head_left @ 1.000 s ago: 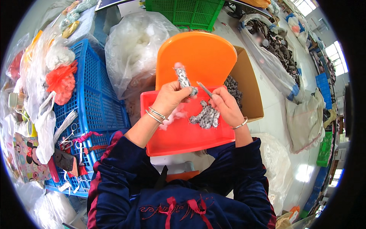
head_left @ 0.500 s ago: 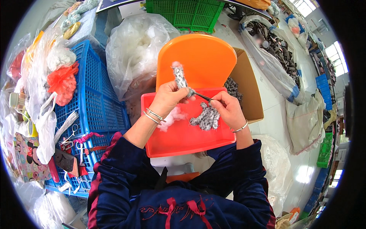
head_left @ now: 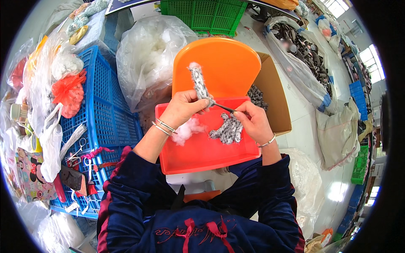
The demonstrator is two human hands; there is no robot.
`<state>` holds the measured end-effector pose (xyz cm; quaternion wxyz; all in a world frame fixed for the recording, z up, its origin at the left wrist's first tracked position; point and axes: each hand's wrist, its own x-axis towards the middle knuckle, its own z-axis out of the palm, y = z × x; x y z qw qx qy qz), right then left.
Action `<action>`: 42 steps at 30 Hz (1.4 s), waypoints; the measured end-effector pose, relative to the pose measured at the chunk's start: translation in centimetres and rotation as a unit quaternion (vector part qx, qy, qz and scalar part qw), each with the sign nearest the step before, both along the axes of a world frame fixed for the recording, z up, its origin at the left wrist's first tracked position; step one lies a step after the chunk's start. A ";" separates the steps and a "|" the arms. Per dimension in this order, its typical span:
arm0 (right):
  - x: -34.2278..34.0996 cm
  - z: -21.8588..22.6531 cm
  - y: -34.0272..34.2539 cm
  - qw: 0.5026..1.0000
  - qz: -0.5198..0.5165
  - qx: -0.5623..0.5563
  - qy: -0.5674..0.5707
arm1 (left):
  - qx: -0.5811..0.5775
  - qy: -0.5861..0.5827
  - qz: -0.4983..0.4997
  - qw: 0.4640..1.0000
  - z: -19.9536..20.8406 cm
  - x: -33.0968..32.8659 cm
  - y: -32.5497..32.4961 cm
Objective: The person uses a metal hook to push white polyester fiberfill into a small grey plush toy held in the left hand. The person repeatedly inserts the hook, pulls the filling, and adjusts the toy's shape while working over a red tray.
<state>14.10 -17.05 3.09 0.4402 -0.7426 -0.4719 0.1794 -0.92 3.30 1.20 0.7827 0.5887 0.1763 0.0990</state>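
Note:
Pinched in my left hand [head_left: 184, 109] is a narrow grey-and-white knitted tube [head_left: 198, 82], standing up with a tuft of white fluff at its top end. My right hand [head_left: 255, 119] grips a thin dark metal tool [head_left: 224, 108], which looks like tweezers. Its tip reaches the tube's lower end by my left fingers; whether it goes inside is hidden. Both hands are over a red tray [head_left: 202, 163]. In the tray, white stuffing [head_left: 188, 130] lies at the left and a heap of grey knitted pieces [head_left: 228, 129] at the right.
An orange chair [head_left: 219, 63] stands behind the tray, beside a cardboard box [head_left: 276, 101] with grey pieces. To the left are a clear bag of stuffing [head_left: 147, 50] and blue crates [head_left: 99, 97] carrying scissors [head_left: 79, 145] and a phone [head_left: 72, 178]. A large sack [head_left: 291, 59] lies at right.
The knitted tube stands slightly higher, with its fluffy top raised and shifted a little left. My left hand and forearm have moved slightly left; my right hand stays nearly in place.

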 end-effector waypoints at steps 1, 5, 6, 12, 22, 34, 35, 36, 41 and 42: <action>0.0 0.1 0.0 1.000 0.002 0.000 -0.004 | 0.003 -0.004 -0.001 1.000 -0.1 0.0 0.1; -0.3 0.6 -0.1 1.000 -0.008 -0.003 0.011 | 0.063 0.032 -0.012 0.997 0.0 -0.1 0.3; -0.4 0.6 -0.1 1.000 -0.006 -0.004 0.008 | 0.079 0.035 -0.013 0.996 0.1 -0.1 0.3; -0.5 0.7 -0.2 1.000 0.004 -0.016 0.010 | 0.074 0.035 -0.015 0.997 -0.4 0.0 0.2; -0.9 0.7 0.0 1.000 0.005 -0.014 0.014 | 0.071 0.021 -0.040 0.996 0.7 -0.3 -0.1; -2.3 -1.8 1.0 0.971 -0.018 0.027 0.237 | 0.167 0.048 0.008 0.985 0.8 -0.1 -1.1; -2.3 -1.8 1.0 0.974 -0.024 0.029 0.225 | 0.136 0.020 0.011 0.990 0.7 -0.1 -1.1; -2.4 -1.7 1.0 0.976 -0.030 0.030 0.214 | 0.106 -0.008 0.014 0.994 0.4 -0.1 -0.9; -2.1 -1.0 0.6 0.981 -0.026 0.024 0.192 | 0.105 0.015 0.002 0.994 -0.5 -0.4 0.6; -2.0 -1.0 0.5 0.981 -0.025 0.029 0.190 | 0.111 0.027 0.004 0.993 -0.3 -0.4 0.9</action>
